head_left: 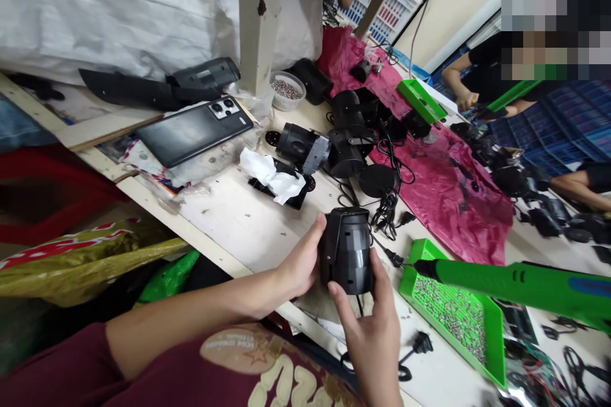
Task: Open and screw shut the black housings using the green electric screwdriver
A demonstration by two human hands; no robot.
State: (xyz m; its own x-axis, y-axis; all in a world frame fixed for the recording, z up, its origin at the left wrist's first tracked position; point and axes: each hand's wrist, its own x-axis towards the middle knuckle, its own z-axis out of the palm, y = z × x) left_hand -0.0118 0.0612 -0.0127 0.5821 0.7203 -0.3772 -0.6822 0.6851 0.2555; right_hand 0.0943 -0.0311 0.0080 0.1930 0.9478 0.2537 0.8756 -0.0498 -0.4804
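A black cylindrical device (351, 251) with a bracket along its side is held upright between both hands, close to the table's near edge. My left hand (305, 261) presses against its left side, the fingers partly hidden behind it. My right hand (370, 324) grips its lower right side, thumb at the front and fingers around the right. A cable hangs from the bottom of the device. Just right of it, a green electric screwdriver (515, 280) lies over a green tray (499, 343) of small screws. White crumpled paper (272, 175) rests on black parts to the left.
A phone (195, 130) lies at the left of the table (214, 216). Behind are several black devices (303, 146), a tub of screws (286, 90), pink plastic (443, 203) and a wooden post (262, 19). Other people's hands (463, 98) work at the far side. Cables lie at the lower right.
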